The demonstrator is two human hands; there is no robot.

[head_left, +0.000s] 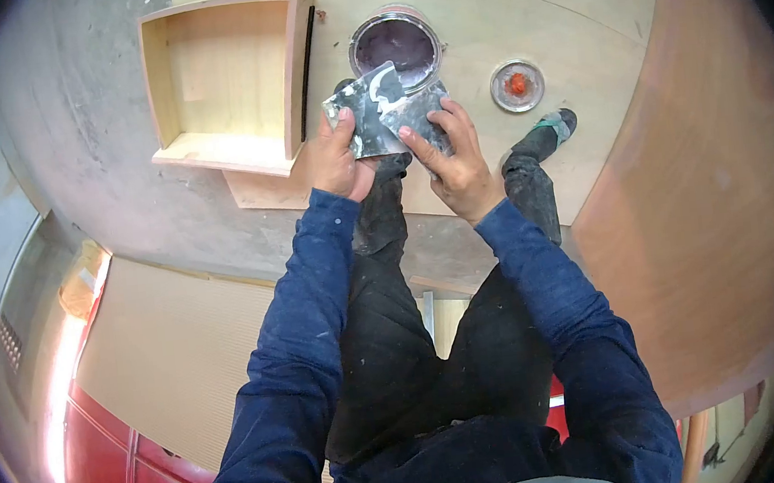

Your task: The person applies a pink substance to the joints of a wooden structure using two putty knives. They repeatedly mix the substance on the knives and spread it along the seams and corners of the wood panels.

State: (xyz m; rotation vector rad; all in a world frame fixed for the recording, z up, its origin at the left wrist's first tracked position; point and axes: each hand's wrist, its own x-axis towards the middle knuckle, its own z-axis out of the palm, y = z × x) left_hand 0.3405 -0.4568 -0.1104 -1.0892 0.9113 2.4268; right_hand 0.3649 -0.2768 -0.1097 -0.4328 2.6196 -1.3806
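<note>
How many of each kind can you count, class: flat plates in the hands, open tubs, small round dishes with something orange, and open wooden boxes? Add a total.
Flat plates: 2
Open tub: 1
Small round dish: 1
Open wooden box: 1
Total: 5

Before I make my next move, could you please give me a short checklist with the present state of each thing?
1. Left plate gripped: ok, in the left hand.
2. Right plate gripped: ok, in the right hand.
3. Can open: ok, greyish paste shows inside.
4. Pale patch near the left plate's top is paste, not shine: cannot tell.
5. Small dish with orange stuff apart from right shoe: ok.
</note>
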